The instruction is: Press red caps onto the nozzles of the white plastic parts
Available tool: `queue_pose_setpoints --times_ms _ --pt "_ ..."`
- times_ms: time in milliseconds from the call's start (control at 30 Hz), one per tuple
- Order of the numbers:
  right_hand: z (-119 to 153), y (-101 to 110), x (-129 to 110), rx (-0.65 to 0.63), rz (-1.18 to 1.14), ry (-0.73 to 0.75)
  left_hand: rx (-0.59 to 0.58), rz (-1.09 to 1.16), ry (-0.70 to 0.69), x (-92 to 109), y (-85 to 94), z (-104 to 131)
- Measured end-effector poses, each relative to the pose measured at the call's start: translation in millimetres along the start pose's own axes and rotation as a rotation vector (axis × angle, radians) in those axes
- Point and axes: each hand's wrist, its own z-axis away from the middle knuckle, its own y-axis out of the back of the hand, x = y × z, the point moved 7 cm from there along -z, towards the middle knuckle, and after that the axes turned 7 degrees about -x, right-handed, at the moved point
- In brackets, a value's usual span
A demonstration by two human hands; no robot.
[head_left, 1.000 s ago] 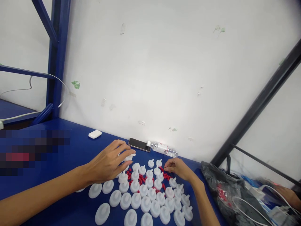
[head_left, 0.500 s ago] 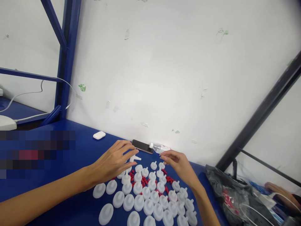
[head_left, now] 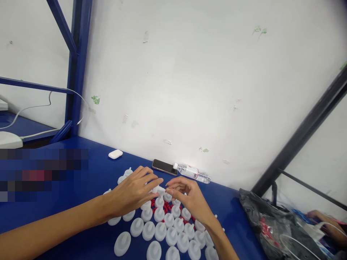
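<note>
On the left of the tabletop (head_left: 94,150) a small white case (head_left: 115,154) sits near the wall, well apart from the hands. To the right of it and nearer the wearer, the left hand (head_left: 134,189) reaches in from the left, back of the hand up, thumb and forefinger drawn narrow around a white nozzled piece (head_left: 157,189) that is held above the tabletop. The piece lies at the very tips of those fingers, tipped on its side: its long axis runs roughly sideways, the broad base toward the left palm and the slim nozzle pointing right. Below both hands spread many loose white caps (head_left: 148,231), most standing base down with nozzles up, and small red pieces (head_left: 166,208) lie scattered among them. Behind, close to the wall, lie a phone (head_left: 164,167) and, at its right end, a clear bottle (head_left: 192,172) on its side. The right hand (head_left: 187,196) comes from the other side, its fingers bunched narrow and level with the nozzle end, just beside it; whether they touch the nozzle or pinch anything small cannot be told. So the left hand is the nearer one, at the base, while the nozzle faces the right fingertips almost in line. Farther right hangs a black bag (head_left: 251,207).
</note>
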Motion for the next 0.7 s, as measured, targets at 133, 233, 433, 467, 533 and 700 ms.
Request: queue_pose_setpoints --times_ms 133,233,433,467,533,700 --pt "0 -1 2 -0.005 -0.031 -0.014 -0.018 0.02 0.005 1 -0.5 -1" --pt "0 -3 3 -0.013 -0.054 -0.024 -0.02 0.032 0.011 1 0.0 -1" --pt "-2 -7 9 -0.022 -0.094 -0.024 -0.025 0.043 0.011 3 -0.1 1" --pt "-2 -8 10 -0.024 -0.105 -0.025 -0.025 0.05 0.006 3 -0.2 1" --pt "-2 -9 12 -0.028 -0.133 -0.028 -0.016 0.065 -0.011 5 0.3 1" --pt "-2 -13 17 -0.083 -0.236 -0.05 0.054 0.107 -0.038 9 10.1 1"
